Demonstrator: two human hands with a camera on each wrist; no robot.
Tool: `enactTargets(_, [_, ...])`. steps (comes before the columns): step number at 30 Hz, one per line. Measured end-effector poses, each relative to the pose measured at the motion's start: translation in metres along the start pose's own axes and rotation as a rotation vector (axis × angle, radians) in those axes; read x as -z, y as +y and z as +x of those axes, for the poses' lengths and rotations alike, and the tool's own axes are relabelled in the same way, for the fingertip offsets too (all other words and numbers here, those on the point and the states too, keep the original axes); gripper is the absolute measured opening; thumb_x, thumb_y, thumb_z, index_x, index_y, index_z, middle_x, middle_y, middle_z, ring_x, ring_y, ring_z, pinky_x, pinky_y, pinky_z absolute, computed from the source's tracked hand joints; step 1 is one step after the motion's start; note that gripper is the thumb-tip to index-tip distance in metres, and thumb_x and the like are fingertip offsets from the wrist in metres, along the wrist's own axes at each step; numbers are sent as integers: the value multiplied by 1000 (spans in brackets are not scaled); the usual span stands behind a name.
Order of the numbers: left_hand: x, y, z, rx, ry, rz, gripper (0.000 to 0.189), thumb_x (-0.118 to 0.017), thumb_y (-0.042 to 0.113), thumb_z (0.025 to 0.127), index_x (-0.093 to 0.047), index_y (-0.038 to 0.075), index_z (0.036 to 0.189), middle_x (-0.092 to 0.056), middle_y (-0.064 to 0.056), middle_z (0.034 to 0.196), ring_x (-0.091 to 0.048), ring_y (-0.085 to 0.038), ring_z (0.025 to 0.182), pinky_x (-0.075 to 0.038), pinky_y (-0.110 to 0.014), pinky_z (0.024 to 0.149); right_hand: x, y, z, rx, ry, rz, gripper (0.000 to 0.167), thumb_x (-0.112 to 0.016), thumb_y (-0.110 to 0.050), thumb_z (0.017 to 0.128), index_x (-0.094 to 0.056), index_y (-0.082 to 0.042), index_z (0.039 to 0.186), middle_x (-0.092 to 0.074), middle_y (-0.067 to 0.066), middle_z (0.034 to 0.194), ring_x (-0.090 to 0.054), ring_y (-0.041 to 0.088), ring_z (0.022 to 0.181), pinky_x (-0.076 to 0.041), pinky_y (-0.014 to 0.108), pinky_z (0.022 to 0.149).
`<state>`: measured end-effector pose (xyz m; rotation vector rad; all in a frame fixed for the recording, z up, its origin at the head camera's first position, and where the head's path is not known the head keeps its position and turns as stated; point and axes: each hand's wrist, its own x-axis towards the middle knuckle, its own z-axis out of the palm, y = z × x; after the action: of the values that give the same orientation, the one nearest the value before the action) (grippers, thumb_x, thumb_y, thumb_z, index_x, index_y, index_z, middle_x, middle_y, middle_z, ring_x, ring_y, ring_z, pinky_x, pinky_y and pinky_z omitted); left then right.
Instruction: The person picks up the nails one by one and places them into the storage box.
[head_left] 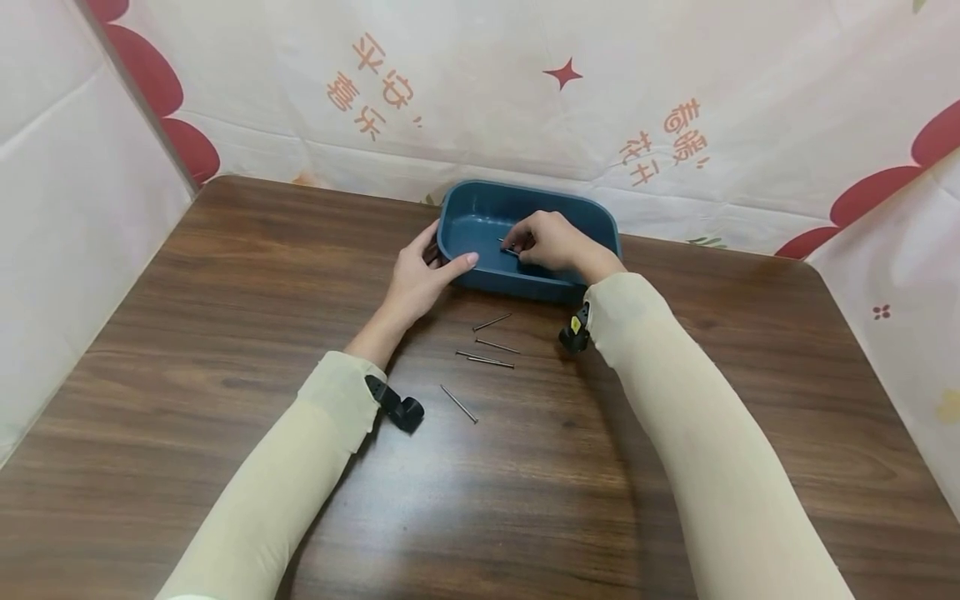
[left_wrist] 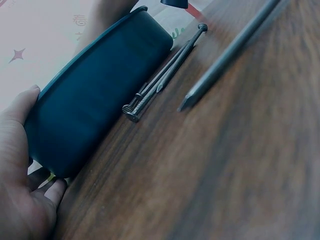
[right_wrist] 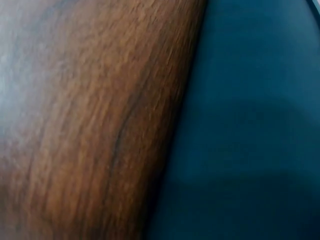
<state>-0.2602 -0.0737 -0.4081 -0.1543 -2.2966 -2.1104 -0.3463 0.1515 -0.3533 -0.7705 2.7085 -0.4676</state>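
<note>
A blue plastic container (head_left: 517,286) stands at the back of the table. My left hand (head_left: 420,279) grips its left end, thumb over the front rim and fingers around the outer side. In the left wrist view, the thumb lies at the rim of the box and fingertips show low by its base. My right hand (head_left: 553,242) reaches inside over the front rim, fingers bent, pinching a metal nail (head_left: 510,252) low in the container. Several loose nails (head_left: 491,362) lie on the wood in front of the container, and one nail (head_left: 459,404) lies nearer me.
The brown wooden table (head_left: 300,267) runs back to a printed cloth (head_left: 480,100) hanging right behind the container. Black wrist cameras (head_left: 401,408) sit on both sleeves, the left one close to the nearest nail. The right wrist view shows only table and container wall.
</note>
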Motion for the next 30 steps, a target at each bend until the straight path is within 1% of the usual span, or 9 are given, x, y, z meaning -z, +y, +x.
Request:
enactTargets(5, [0,-1,1,2,0,-5,81,-75,26,92,-32,14,159,-39,-11,162,-43,-26,148,-37,-41,122,1,-2,1,-7,0,1,26,-60,-1,97,-74,-6,118,-70,15,107,-60,25,96,-53,40,86])
enactTargets(10, [0,-4,2,4,-2,9,81,-75,29,91,-33,14,159,-40,-11,161,-43,-25,147,-38,-40,121,0,-2,1,-23,0,-5,26,-61,-1,96,-73,-6,119,-69,15,106,-60,25,95,-53,39,86])
enactTargets(16, [0,-3,1,1,10,14,81,-76,33,90,-35,15,158,-43,-10,160,-46,-24,145,-40,-38,120,8,-5,-4,8,48,-16,26,-60,-6,96,-73,-5,119,-71,14,108,-62,25,96,-54,40,85])
enactTargets(20, [0,-3,1,1,17,28,81,-76,34,90,-36,15,158,-43,-10,159,-46,-24,145,-40,-38,120,23,-12,-14,45,81,-11,28,-59,-7,96,-73,-5,120,-73,14,111,-65,25,97,-55,41,84])
enactTargets(23, [0,-2,0,-5,17,30,81,-77,34,90,-37,15,158,-44,-10,159,-46,-25,145,-40,-39,120,35,-19,-25,51,89,-29,28,-61,-6,96,-73,-5,121,-73,15,113,-66,26,97,-56,43,86])
enactTargets(25, [0,-2,0,-6,17,21,80,-77,33,90,-37,15,157,-44,-10,159,-47,-25,144,-40,-39,120,41,-24,-32,43,83,-53,27,-61,-7,95,-73,-4,120,-73,16,112,-66,27,97,-56,43,88])
enactTargets(30, [0,-3,1,-10,12,11,80,-76,32,90,-36,16,158,-43,-10,160,-45,-25,146,-39,-40,120,49,-35,-53,31,62,-74,27,-63,-8,94,-73,-4,119,-74,16,108,-67,26,92,-56,42,84])
